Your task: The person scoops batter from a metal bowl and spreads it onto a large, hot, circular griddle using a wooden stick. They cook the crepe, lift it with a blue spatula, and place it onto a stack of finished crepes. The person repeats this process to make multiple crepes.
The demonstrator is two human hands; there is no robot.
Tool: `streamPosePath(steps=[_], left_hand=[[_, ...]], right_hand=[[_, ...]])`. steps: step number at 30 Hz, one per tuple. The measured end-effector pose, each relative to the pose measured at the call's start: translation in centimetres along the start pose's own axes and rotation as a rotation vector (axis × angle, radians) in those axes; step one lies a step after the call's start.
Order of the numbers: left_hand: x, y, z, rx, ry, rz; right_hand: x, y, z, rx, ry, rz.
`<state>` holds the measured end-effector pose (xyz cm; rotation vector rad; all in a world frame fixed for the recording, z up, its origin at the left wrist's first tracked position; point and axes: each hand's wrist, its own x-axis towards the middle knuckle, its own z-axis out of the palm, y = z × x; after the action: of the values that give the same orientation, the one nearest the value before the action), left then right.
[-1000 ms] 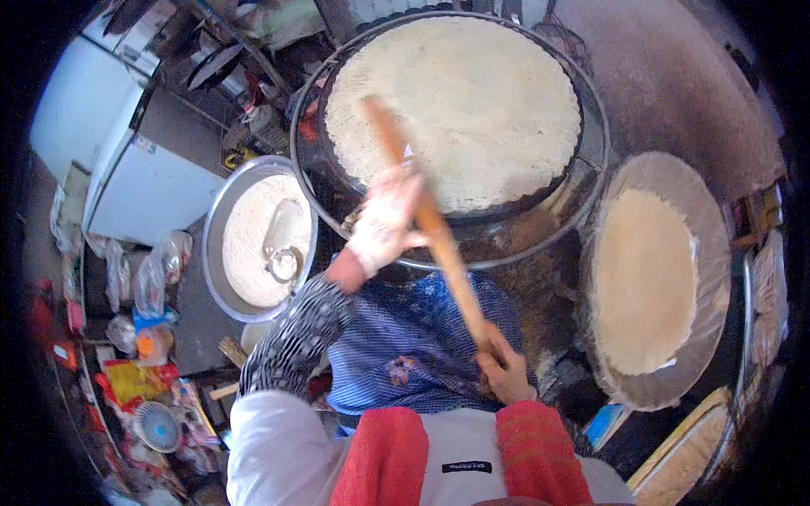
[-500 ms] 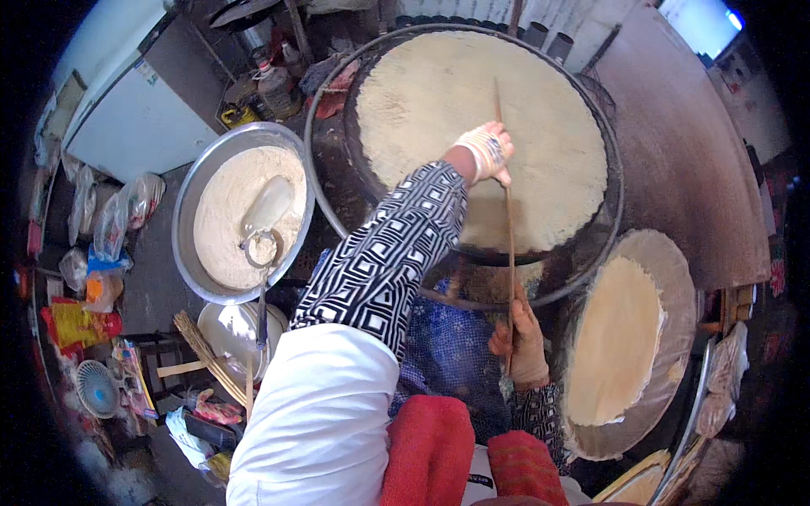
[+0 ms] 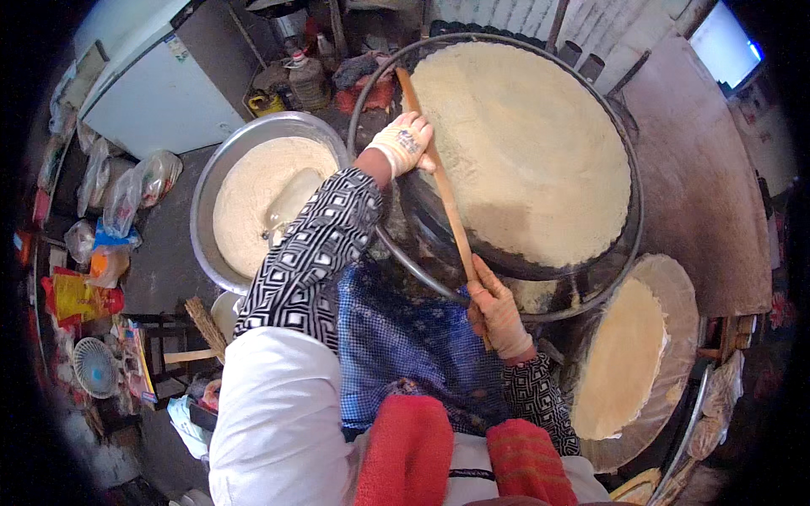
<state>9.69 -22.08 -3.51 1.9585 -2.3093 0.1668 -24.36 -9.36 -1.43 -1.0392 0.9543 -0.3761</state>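
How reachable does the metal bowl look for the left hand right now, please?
Probably yes: the metal bowl is nearby and open on top, with the patterned sleeve partly over it. The left hand would likely need to release the wooden stick first.

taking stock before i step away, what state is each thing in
wooden stick, held slanting
left hand, gloved, closed on the stick's upper part
right hand, closed on its lower part
griddle, covered nearly to its edge by a pale layer
metal basin, partly filled with pale mix
scoop, in the basin, partly hidden by a sleeve
round tray, holding a flat pale sheet
screen, lit
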Motion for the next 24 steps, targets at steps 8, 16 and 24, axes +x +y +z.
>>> streamPosePath(steps=[8,16,24], left_hand=[[-14.7,3.1,1.4,0.050,0.235,0.041],[-17.5,17.7,2.8,-0.153,0.023,-0.125],[-20.0,19.7,-5.0,-0.256,0.308,0.108]], right_hand=[[-4.7,2.7,-0.1,-0.053,0.186,-0.084],[-3.1,2.8,1.2,-0.078,0.117,-0.106],[-11.5,7.4,-3.3,-0.102,-0.076,0.000]])
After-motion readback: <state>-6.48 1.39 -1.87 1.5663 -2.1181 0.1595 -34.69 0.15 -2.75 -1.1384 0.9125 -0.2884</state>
